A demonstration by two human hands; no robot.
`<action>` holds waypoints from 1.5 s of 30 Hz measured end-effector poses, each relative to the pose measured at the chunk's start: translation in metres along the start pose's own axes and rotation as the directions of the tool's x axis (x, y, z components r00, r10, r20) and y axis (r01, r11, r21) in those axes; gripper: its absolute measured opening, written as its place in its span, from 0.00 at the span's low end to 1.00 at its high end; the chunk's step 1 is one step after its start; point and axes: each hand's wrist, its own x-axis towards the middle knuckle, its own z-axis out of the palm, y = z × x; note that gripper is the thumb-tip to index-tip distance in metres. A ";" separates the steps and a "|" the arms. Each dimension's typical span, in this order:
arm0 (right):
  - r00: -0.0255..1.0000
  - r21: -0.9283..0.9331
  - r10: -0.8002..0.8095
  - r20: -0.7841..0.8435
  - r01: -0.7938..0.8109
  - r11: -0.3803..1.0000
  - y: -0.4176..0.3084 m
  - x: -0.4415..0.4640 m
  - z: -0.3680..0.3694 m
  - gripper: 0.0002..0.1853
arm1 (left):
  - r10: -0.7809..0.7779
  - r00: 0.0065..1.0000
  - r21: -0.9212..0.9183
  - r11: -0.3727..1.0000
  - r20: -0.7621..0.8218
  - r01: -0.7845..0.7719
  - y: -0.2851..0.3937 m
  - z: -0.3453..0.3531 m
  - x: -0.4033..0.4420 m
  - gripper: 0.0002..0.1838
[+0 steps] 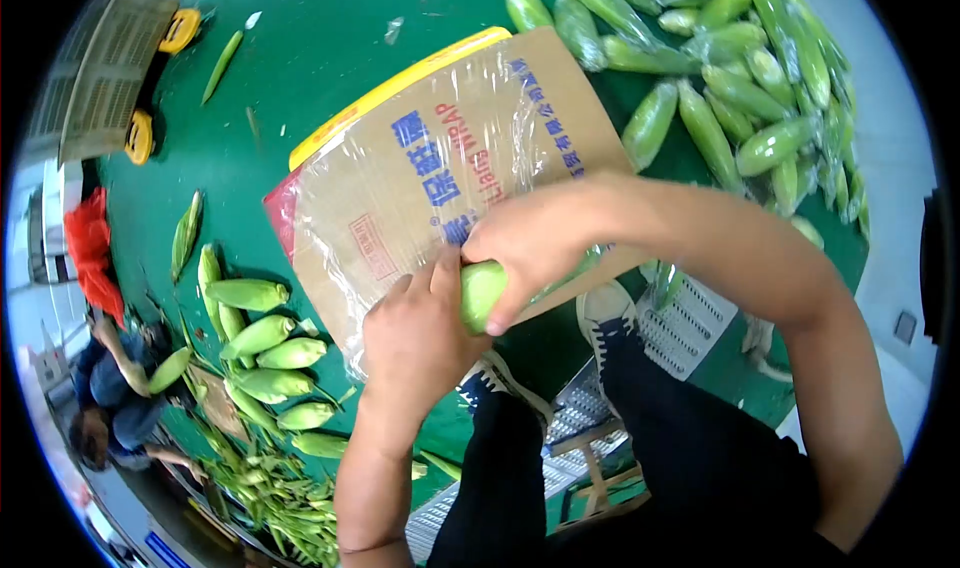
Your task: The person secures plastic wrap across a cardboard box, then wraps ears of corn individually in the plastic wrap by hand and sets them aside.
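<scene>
Both of my hands close around an ear of corn in its green husk, above the near edge of a cardboard cling-wrap box. My left hand grips it from the left side. From the right, my right hand curls over it, with the thumb along its near side. Clear film shows beside the corn under my right hand. A sheet of clear film also lies across the box, creased and shiny. Most of the ear is hidden by my fingers.
Unwrapped corn ears lie at the left; film-wrapped ears are heaped at the far right. All rest on a green surface. A co-worker holds corn at the left edge, near a husk pile. Perforated metal lies beneath my shoes.
</scene>
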 end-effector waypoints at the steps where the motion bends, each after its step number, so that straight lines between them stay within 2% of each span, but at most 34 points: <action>1: 0.999 -0.040 -0.045 0.031 0.046 0.998 0.002 0.003 -0.013 0.29 | 0.137 0.981 -0.017 0.990 -0.139 -0.141 -0.006 0.010 -0.001 0.34; 3: 0.987 -0.130 0.087 -0.137 -0.105 0.986 0.010 0.016 -0.045 0.23 | 0.162 0.987 -0.050 0.986 -0.006 -0.162 -0.009 0.002 0.001 0.33; 4: 0.943 -0.314 -0.108 -0.314 0.004 0.949 0.020 0.030 -0.029 0.25 | 0.165 0.985 -0.069 0.984 0.048 -0.162 -0.010 -0.005 0.003 0.33; 6: 0.678 -0.692 -0.546 -0.492 0.076 0.718 0.035 0.053 -0.001 0.33 | 0.202 0.962 -0.193 0.967 0.186 -0.166 -0.012 -0.021 0.013 0.33; 9: 0.880 -0.644 -0.357 -0.314 0.079 0.761 0.036 0.054 0.015 0.41 | 0.224 0.888 -0.337 0.938 0.401 -0.085 -0.017 -0.026 0.021 0.32; 10: 0.865 -0.647 -0.387 -0.320 0.099 0.756 0.038 0.059 0.018 0.41 | 0.325 0.833 -0.271 0.937 0.448 -0.219 -0.021 -0.011 0.021 0.34; 12: 0.833 -0.651 -0.423 -0.356 0.103 0.752 0.045 0.061 0.020 0.41 | 0.322 0.574 -0.240 0.946 0.753 -0.217 -0.003 0.013 0.004 0.39; 13: 0.837 -0.661 -0.422 -0.348 0.100 0.744 0.044 0.060 0.019 0.42 | 0.534 0.423 -0.546 0.831 0.732 -0.104 -0.005 0.047 -0.019 0.40; 14: 0.834 -0.661 -0.427 -0.351 0.102 0.743 0.044 0.059 0.017 0.42 | 0.599 0.096 -0.600 0.800 0.795 -0.020 0.013 0.059 -0.030 0.42; 15: 0.832 -0.659 -0.429 -0.352 0.105 0.744 0.044 0.058 0.017 0.42 | 0.734 0.093 -0.740 0.670 0.672 0.062 0.009 0.100 -0.057 0.45; 16: 0.831 -0.654 -0.430 -0.354 0.110 0.749 0.045 0.057 0.020 0.43 | 0.756 0.256 -0.798 0.568 0.602 0.200 -0.004 0.109 -0.069 0.47; 17: 0.741 -0.595 -0.535 -0.405 0.230 0.770 0.047 0.054 0.024 0.41 | 0.776 0.432 -0.888 0.410 0.459 0.208 -0.020 0.118 -0.072 0.47; 18: 0.692 -0.380 -0.493 -0.527 0.327 0.865 0.038 0.040 0.031 0.40 | 0.734 0.607 -0.952 0.240 0.306 0.190 -0.035 0.123 -0.080 0.47; 19: 0.649 -0.153 -0.439 -0.621 0.450 0.880 0.023 0.018 0.037 0.38 | 0.669 0.674 -0.924 0.049 0.313 0.380 -0.036 0.095 -0.077 0.45; 20: 0.601 0.047 -0.251 -0.759 0.435 0.899 0.007 -0.012 0.057 0.40 | 0.683 0.728 -0.975 -0.199 -0.068 0.096 -0.040 0.108 -0.062 0.43; 21: 0.682 0.590 0.041 -0.731 0.600 0.541 -0.012 -0.023 0.096 0.47 | 0.545 0.789 -0.936 -0.335 -0.284 -0.105 -0.041 0.107 -0.054 0.42; 22: 0.863 0.845 0.061 -0.502 0.475 0.245 -0.032 -0.035 0.113 0.60 | 0.375 0.864 -0.911 -0.362 -0.336 -0.197 -0.033 0.101 -0.055 0.41; 23: 0.905 0.904 -0.068 -0.419 0.423 0.058 -0.037 -0.034 0.148 0.67 | 0.191 0.907 -0.887 -0.355 -0.377 -0.294 -0.024 0.095 -0.055 0.41; 26: 0.833 0.768 0.063 -0.549 0.474 0.430 -0.065 -0.024 0.139 0.63 | 0.087 0.840 -0.834 0.100 -0.536 -0.542 -0.018 0.096 -0.043 0.55; 27: 0.854 0.797 0.060 -0.516 0.453 0.400 -0.063 -0.028 0.137 0.60 | 0.065 0.818 -0.791 0.218 -0.572 -0.571 -0.017 0.092 -0.041 0.52; 28: 0.875 0.824 0.054 -0.481 0.430 0.368 -0.060 -0.032 0.136 0.56 | 0.088 0.782 -0.750 0.233 -0.617 -0.619 -0.019 0.079 -0.042 0.50; 30: 0.897 0.873 0.023 -0.442 0.425 0.238 -0.053 -0.042 0.131 0.51 | 0.177 0.660 -0.652 0.106 -0.730 -0.751 -0.031 0.045 -0.042 0.46; 31: 0.835 0.777 -0.168 -0.525 0.550 0.307 -0.040 -0.036 0.129 0.41 | 0.332 0.556 -0.616 -0.106 -0.762 -0.781 -0.041 0.024 -0.038 0.44; 32: 0.913 0.870 -0.203 -0.354 0.401 0.288 -0.038 -0.045 0.128 0.41 | 0.503 0.394 -0.605 -0.372 -0.769 -0.704 -0.048 0.004 -0.026 0.42; 33: 0.916 0.950 -0.315 -0.248 0.294 0.106 -0.043 -0.037 0.137 0.44 | 0.643 0.169 -0.619 -0.580 -0.747 -0.530 -0.051 -0.011 -0.006 0.40; 35: 0.855 0.983 -0.518 -0.019 -0.078 -0.166 -0.054 -0.022 0.153 0.50 | 0.702 -0.085 -0.655 -0.695 -0.707 -0.294 -0.041 -0.021 0.009 0.36; 36: 0.858 0.987 -0.504 -0.098 0.019 -0.160 -0.061 -0.021 0.153 0.51 | 0.706 -0.135 -0.667 -0.704 -0.695 -0.245 -0.034 -0.019 0.006 0.34; 37: 0.897 0.974 -0.396 -0.199 0.136 -0.181 -0.069 -0.026 0.139 0.50 | 0.618 0.088 -0.597 -0.697 -0.781 -0.397 -0.031 -0.009 -0.018 0.32; 38: 0.931 0.978 -0.301 -0.209 0.201 -0.058 -0.067 -0.040 0.122 0.51 | 0.466 0.304 -0.553 -0.630 -0.831 -0.545 -0.033 0.003 -0.049 0.33; 39: 0.860 0.832 -0.007 -0.510 0.496 0.249 -0.065 -0.037 0.128 0.52 | 0.148 0.567 -0.555 -0.507 -0.810 -0.660 -0.020 0.014 -0.071 0.33; 40: 0.589 0.555 0.165 -0.791 0.578 0.598 -0.062 -0.031 0.133 0.54 | -0.138 0.592 -0.519 -0.354 -0.794 -0.778 -0.007 0.025 -0.064 0.29; 42: 0.352 -0.038 -0.209 -0.912 0.435 0.900 -0.050 -0.032 0.123 0.60 | -0.566 0.694 -0.703 -0.260 -0.445 -0.662 0.020 0.044 -0.059 0.27; 43: 0.617 0.031 -0.145 -0.774 0.265 0.964 -0.070 -0.051 0.108 0.65 | -0.549 0.768 -0.698 -0.406 -0.331 -0.591 0.019 0.044 -0.054 0.29; 45: 0.542 0.197 0.033 -0.839 0.246 0.949 -0.069 -0.031 0.131 0.64 | -0.601 0.781 -0.792 -0.388 -0.170 -0.471 0.032 0.045 -0.042 0.29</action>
